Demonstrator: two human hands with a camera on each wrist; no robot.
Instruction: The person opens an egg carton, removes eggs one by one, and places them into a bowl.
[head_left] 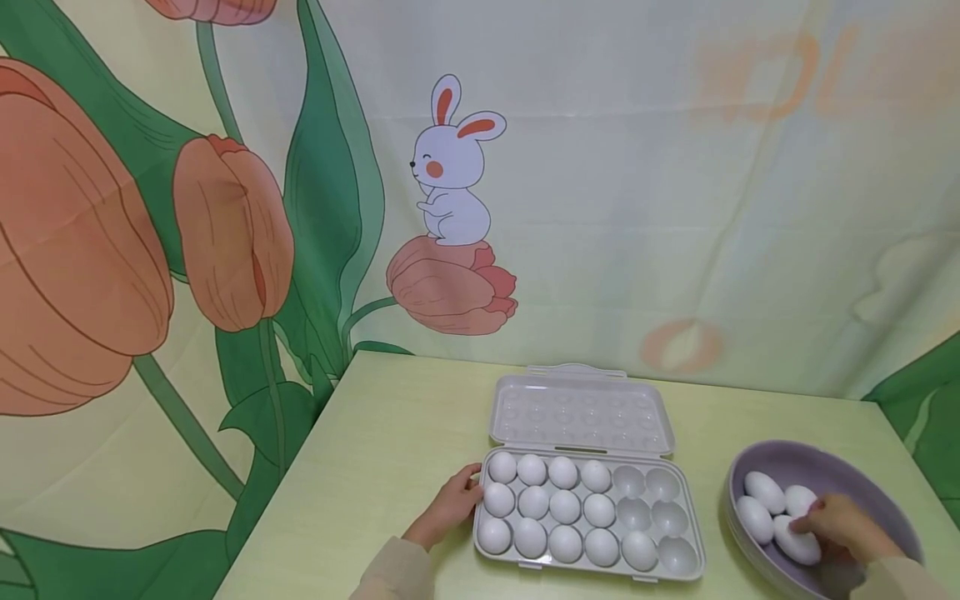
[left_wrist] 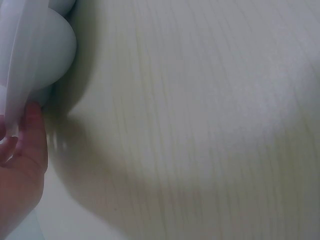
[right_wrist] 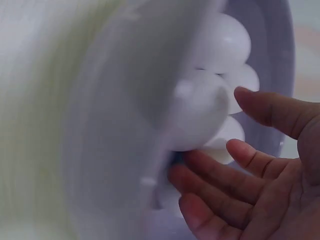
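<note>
A pale grey plastic egg carton (head_left: 696, 521) lies on the table with its lid (head_left: 585, 408) folded back. White eggs (head_left: 564, 507) sit in its left and middle cups; bare cups (head_left: 667, 518) show at the right. At the carton's left side, my left hand (head_left: 453, 504) pinches the rim (left_wrist: 16, 75) between thumb and fingers. My right hand (head_left: 847, 525) reaches into a purple bowl (head_left: 847, 471) holding several white eggs. In the right wrist view its fingers (right_wrist: 220, 172) are spread beside a near egg (right_wrist: 197, 112), not closed round it.
The carton and bowl stand on a light wood-grain table (head_left: 375, 433), the bowl to the right near the front. Behind the table hangs a cloth (head_left: 600, 208) printed with tulips and a rabbit.
</note>
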